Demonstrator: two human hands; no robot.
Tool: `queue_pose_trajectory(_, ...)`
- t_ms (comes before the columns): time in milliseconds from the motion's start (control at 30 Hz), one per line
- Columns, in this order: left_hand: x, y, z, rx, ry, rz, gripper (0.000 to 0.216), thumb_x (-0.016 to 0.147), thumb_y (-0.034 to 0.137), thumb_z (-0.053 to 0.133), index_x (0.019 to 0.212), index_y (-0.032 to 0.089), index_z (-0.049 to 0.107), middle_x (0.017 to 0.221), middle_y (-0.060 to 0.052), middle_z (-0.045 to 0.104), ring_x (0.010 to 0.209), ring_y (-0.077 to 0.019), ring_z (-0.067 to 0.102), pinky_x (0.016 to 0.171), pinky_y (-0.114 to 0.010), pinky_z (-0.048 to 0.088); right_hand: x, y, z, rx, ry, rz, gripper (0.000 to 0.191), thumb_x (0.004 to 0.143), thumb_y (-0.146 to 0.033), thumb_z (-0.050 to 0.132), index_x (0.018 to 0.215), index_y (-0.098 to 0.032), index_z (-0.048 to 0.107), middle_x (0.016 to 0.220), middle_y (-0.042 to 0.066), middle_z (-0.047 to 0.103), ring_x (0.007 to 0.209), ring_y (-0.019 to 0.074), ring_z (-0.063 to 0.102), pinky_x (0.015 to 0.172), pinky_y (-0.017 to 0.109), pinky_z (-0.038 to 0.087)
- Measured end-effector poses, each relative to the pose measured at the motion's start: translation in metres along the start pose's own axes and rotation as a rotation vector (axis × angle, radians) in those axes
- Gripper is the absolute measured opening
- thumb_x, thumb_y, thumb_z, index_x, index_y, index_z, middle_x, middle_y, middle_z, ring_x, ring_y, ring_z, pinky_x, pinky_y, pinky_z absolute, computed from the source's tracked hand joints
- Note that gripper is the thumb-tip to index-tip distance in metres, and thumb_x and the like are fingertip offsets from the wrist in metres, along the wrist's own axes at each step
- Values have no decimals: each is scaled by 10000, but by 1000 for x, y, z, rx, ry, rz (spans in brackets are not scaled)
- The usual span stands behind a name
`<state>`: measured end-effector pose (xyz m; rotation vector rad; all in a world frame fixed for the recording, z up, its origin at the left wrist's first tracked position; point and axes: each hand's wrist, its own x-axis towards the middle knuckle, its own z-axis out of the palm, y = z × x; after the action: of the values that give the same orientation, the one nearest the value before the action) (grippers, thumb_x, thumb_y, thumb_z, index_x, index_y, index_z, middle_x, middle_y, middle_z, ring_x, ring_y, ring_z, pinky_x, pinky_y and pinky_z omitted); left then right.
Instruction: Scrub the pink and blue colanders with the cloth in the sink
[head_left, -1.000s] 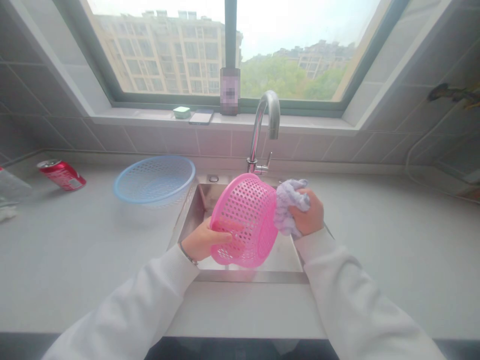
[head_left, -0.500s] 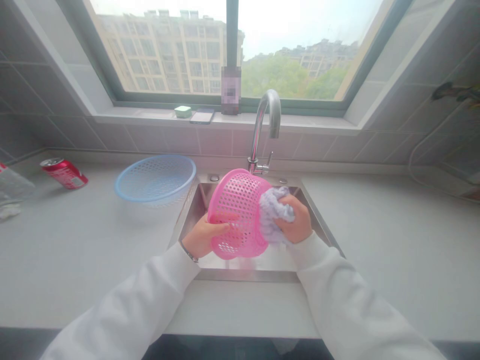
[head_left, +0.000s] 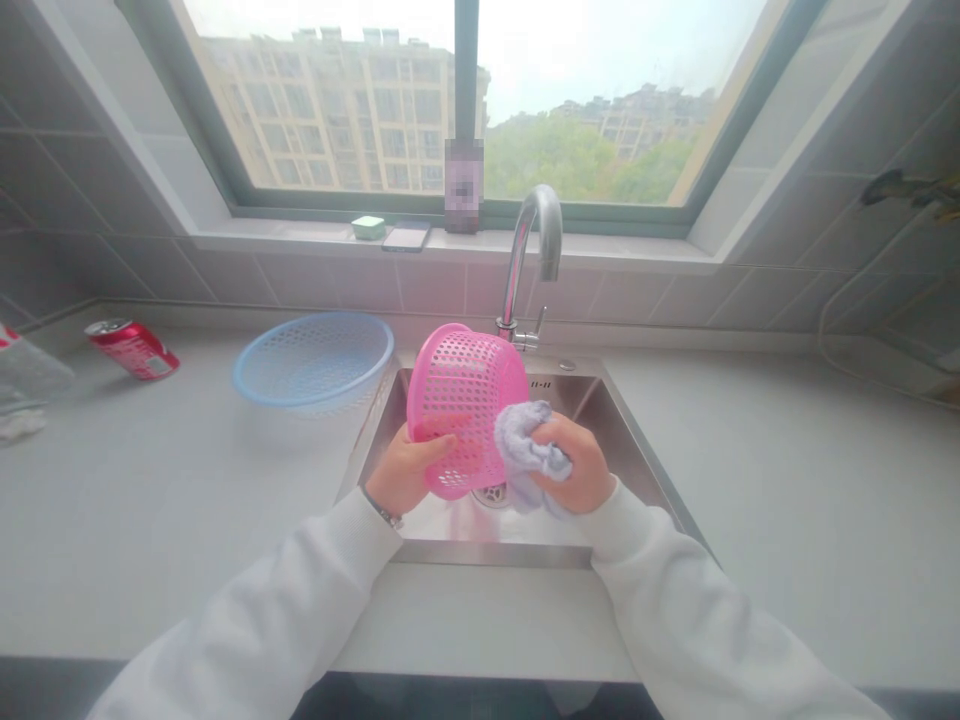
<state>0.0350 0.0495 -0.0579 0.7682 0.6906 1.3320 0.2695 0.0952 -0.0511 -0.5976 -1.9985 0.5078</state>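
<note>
A pink perforated basket (head_left: 461, 395) is held on its side over the steel sink (head_left: 622, 430). My left hand (head_left: 405, 470) grips its near rim with the thumb laid across the outside. My right hand (head_left: 577, 465) is closed round a bunched pale lilac cloth (head_left: 521, 452) and presses it against the basket's right lower side. Both arms wear white sleeves.
A chrome tap (head_left: 529, 260) arches over the sink behind the basket. A blue perforated basket (head_left: 313, 360) sits on the counter left of the sink, with a red can (head_left: 133, 347) lying further left. A phone (head_left: 406, 236) and a small green box (head_left: 367, 227) rest on the window sill.
The pink basket has shifted left and turned. My right hand with the cloth has slid down and left across the basket's side.
</note>
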Motion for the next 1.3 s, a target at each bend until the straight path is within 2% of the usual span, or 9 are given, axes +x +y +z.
queue_pose_trajectory(233,-4,10,-7,-46,-17,-68,423,589,276,980,957,144,817,753,-93,804,682,-271,780,655,-381,660,8,51,-27,-241,314,384,187,653,-205,618,834,-242,653,783,21,660,715,214,599,718,360,508)
queue_pose_trajectory(300,-4,9,-5,-37,-9,-44,426,585,279,984,954,145,818,774,-95,809,697,-272,782,680,-389,662,7,44,-23,-205,307,348,181,656,-206,620,831,-240,652,781,21,663,714,212,602,713,359,511)
queue_pose_trajectory(533,2,-1,3,34,35,57,448,652,324,956,1035,141,812,1039,-136,821,938,-310,787,877,-429,646,-8,-3,17,179,75,110,153,668,-210,645,803,-245,581,742,8,614,637,181,564,631,332,484)
queue_pose_trajectory(667,1,5,-2,43,7,5,446,643,301,957,1026,129,807,955,-135,825,854,-298,792,832,-426,650,0,19,7,54,127,227,162,646,-236,647,801,-242,600,740,5,634,642,188,562,643,340,480)
queue_pose_trajectory(833,-4,13,-10,-17,-5,-53,425,581,289,982,943,146,812,737,-88,799,675,-269,775,654,-384,649,10,46,-21,-163,331,426,182,627,-240,601,806,-251,632,717,7,663,668,216,583,652,352,477)
queue_pose_trajectory(900,-4,12,-8,-5,2,-42,423,580,290,983,939,144,813,732,-88,798,674,-269,774,658,-385,646,9,38,-19,-164,325,398,166,644,-242,597,807,-246,632,717,5,656,666,211,581,655,352,478)
queue_pose_trajectory(1100,-3,6,6,9,53,35,432,594,319,990,947,138,819,835,-102,817,758,-258,781,786,-397,647,-3,-6,9,83,93,77,135,658,-190,594,783,-233,563,710,-10,605,594,158,540,576,296,449)
queue_pose_trajectory(1167,-2,7,7,-11,48,25,442,585,316,996,948,138,817,817,-100,814,744,-249,779,773,-382,647,-3,-4,9,80,104,83,142,649,-184,595,778,-233,563,706,-9,600,582,155,530,559,291,437)
queue_pose_trajectory(1300,-4,10,4,-27,34,-48,463,550,311,1011,923,129,806,752,-104,802,662,-244,765,699,-375,645,4,25,-11,-65,220,278,197,634,-215,616,831,-225,621,704,-2,635,597,183,551,590,326,463)
